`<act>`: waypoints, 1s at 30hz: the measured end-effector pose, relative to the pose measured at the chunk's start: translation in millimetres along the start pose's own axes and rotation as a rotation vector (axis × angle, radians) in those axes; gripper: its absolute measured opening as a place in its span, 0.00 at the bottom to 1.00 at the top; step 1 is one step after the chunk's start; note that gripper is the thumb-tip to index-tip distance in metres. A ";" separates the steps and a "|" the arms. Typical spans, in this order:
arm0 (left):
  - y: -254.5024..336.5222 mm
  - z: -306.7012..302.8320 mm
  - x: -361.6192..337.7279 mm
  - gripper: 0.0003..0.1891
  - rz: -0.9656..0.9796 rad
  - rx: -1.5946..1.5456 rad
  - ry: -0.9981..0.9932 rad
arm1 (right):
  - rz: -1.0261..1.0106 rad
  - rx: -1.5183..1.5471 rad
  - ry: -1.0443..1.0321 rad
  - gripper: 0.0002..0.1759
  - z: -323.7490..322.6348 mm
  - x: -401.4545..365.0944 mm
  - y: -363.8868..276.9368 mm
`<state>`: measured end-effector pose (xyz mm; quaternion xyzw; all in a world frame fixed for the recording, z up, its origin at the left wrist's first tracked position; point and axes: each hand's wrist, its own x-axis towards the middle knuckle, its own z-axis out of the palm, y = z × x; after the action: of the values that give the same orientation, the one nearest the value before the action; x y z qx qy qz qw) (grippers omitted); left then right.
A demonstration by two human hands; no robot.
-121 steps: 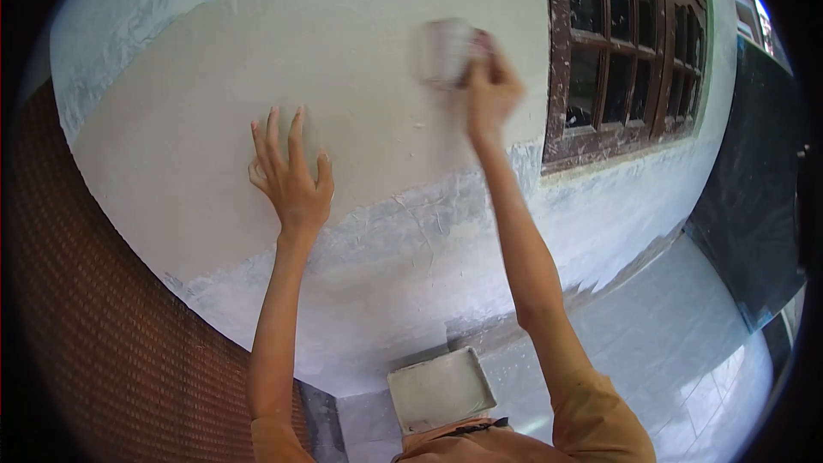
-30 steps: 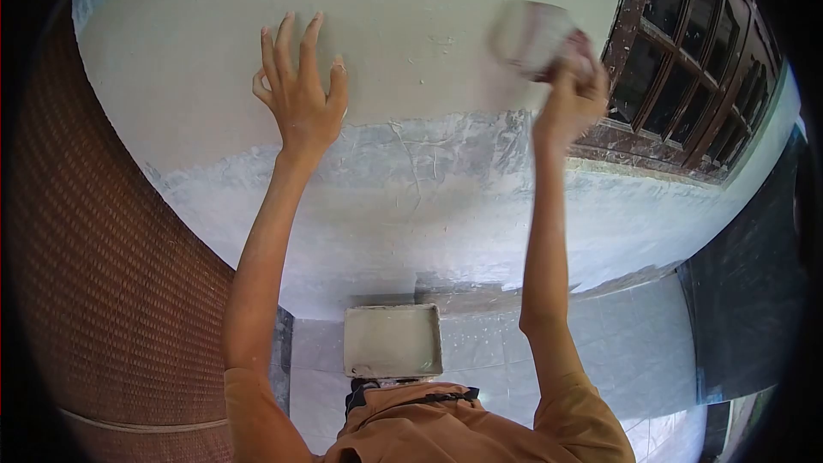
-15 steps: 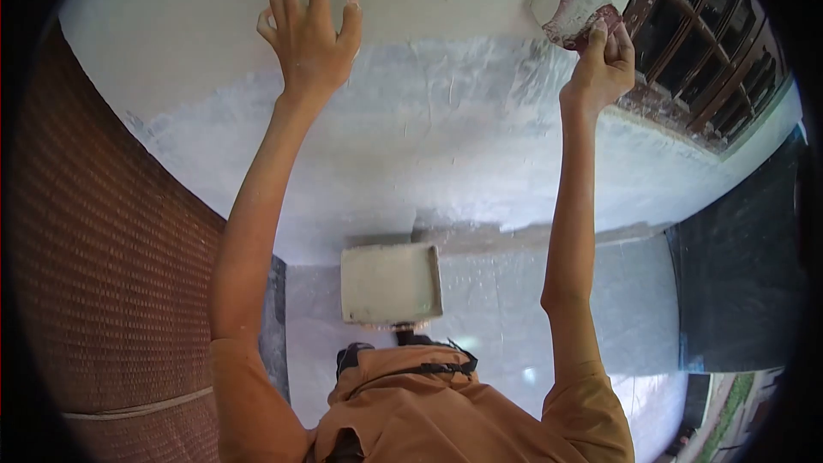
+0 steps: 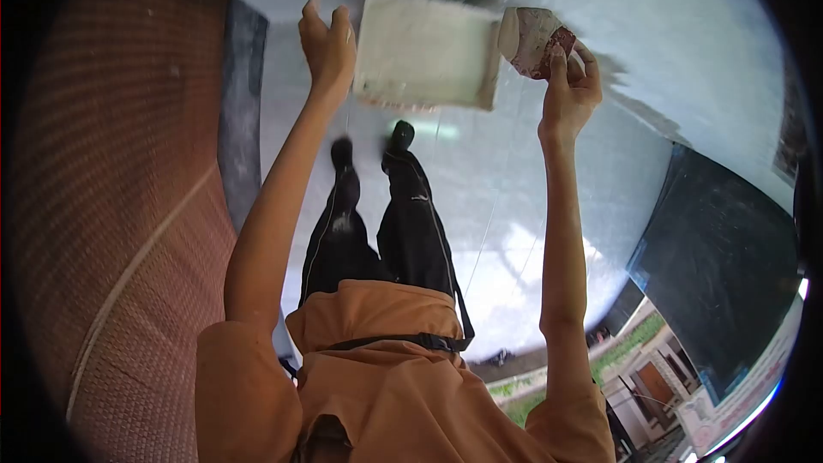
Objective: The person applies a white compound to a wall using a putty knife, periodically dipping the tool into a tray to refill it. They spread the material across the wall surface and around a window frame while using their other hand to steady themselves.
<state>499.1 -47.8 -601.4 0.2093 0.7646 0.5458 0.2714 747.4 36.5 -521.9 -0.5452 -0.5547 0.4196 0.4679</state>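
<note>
My right hand (image 4: 569,96) pinches a flat scraper (image 4: 531,41) by its reddish-brown end. Pale putty-like smears coat much of its face, and its light edge points left. Below and beside it, a shallow cream rectangular tray (image 4: 495,69) overlaps the scraper's left side in this view. At the tray's left side hovers my left hand (image 4: 328,53), its fingers loosely bent and apart, holding nothing.
Woven brown matting (image 4: 129,137) rises on the left. The wall (image 4: 686,43) spans the upper right, above the pale tiled floor (image 4: 506,171). A dark panel (image 4: 716,266) stands at right; outdoor greenery (image 4: 630,347) shows beyond.
The view has tipped down, bringing the tray higher in view and showing my legs. Both hands have come down from the wall toward the tray, the scraper still in my right hand.
</note>
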 end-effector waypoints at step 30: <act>-199.2 26.4 -73.7 0.34 -0.995 -0.931 -0.162 | -0.339 -0.593 -0.646 0.14 107.4 -68.4 233.8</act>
<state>567.8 -137.2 -783.3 -0.2652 0.4327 0.6107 0.6078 690.0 -14.5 -776.8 -0.3988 -0.8490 0.3088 0.1574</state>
